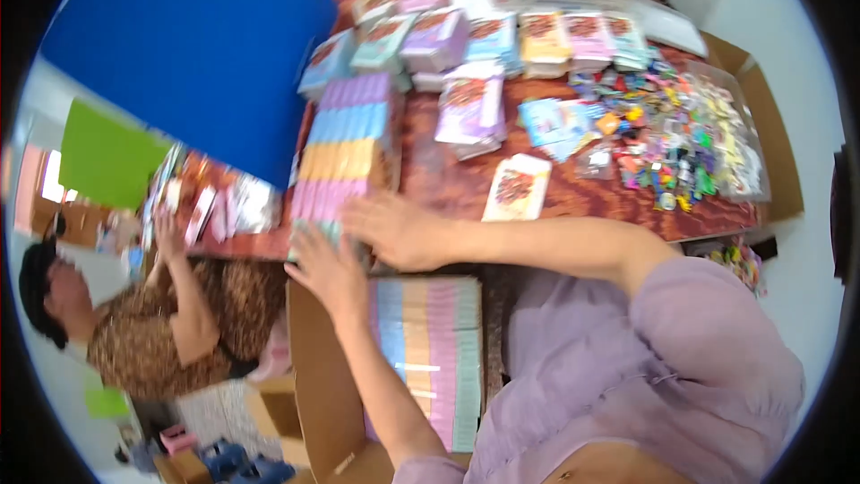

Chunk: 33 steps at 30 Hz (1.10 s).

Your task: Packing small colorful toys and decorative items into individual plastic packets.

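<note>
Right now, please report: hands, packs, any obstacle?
Left hand, right hand: both at near end of pack rows. Rows lined up by colour. Open carton below; blue panel leftward, neither blocking.

Laying left hand (330, 271) and right hand (394, 231) on striped rows of packs (345, 130)
Reaching over an open carton (318, 358) beside the desk (418, 166)

Small packs (340, 159) are lined up tightly in a long block just beyond the open carton (321, 376), banded by colour: purple farthest from it, then blue, orange, pink and, nearest, partly hidden green.
</note>
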Each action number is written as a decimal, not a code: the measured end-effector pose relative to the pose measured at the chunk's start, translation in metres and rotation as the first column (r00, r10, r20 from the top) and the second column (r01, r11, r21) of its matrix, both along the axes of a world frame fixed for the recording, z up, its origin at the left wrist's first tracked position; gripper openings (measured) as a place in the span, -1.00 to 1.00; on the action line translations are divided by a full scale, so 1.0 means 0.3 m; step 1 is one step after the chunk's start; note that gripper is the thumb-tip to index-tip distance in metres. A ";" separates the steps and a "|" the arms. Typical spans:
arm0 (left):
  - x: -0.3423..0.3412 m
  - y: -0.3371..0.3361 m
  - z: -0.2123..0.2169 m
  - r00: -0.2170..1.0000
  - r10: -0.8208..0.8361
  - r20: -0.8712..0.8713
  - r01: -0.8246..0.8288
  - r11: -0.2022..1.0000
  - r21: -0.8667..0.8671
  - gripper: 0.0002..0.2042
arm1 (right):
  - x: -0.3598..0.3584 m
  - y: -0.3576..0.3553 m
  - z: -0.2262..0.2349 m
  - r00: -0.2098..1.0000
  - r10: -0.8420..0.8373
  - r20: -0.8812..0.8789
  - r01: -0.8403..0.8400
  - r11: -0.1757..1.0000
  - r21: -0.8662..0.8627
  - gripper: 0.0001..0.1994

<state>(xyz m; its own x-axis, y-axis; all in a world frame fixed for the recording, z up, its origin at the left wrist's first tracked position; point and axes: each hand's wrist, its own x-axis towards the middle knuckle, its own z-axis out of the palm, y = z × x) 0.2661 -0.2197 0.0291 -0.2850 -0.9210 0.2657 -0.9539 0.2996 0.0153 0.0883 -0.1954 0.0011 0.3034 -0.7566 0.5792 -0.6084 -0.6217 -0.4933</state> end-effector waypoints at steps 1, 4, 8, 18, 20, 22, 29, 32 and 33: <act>0.023 -0.014 -0.037 1.000 -0.001 -0.016 0.002 1.000 0.026 -0.43 | 0.010 0.005 -0.011 1.000 -0.009 -0.020 0.008 0.999 -0.046 -0.46; 0.001 0.010 -0.001 0.995 -0.014 -0.097 0.022 0.996 0.086 -0.43 | -0.028 0.016 0.032 0.999 0.012 0.039 -0.011 1.000 -0.006 -0.47; -0.013 0.030 0.014 0.998 0.063 -0.026 -0.056 0.978 0.203 -0.41 | -0.356 -0.007 0.251 0.969 -0.072 -0.238 0.072 0.997 -0.009 -0.73; -0.005 0.046 -0.009 0.972 -0.015 -0.234 0.059 0.982 0.181 -0.36 | -1.594 -0.177 0.164 0.463 -0.825 -0.323 0.810 0.542 -0.225 -0.85; -0.007 0.047 -0.007 0.970 -0.024 -0.241 0.070 0.981 0.183 -0.36 | -1.649 -0.187 0.160 0.428 -0.770 -0.473 0.816 0.555 -0.164 -0.85; -0.011 0.051 -0.008 0.975 0.006 -0.224 0.038 0.981 0.189 -0.37 | -1.677 -0.204 0.150 0.529 -0.733 -0.428 0.789 0.611 -0.072 -0.83; 0.009 0.061 -0.017 0.970 0.021 -0.244 0.023 0.984 0.178 -0.39 | -1.716 -0.271 0.191 0.503 -0.779 -0.375 0.774 0.599 -0.206 -0.84; 0.020 0.058 -0.017 0.977 0.001 -0.212 0.028 0.991 0.134 -0.40 | -1.700 -0.252 0.315 0.385 -0.893 -0.232 0.676 0.444 -0.588 -0.84; 0.019 0.050 -0.028 0.978 -0.017 -0.206 0.043 0.992 0.119 -0.40 | -1.658 -0.237 0.383 0.405 -0.891 -0.204 0.641 0.436 -0.631 -0.83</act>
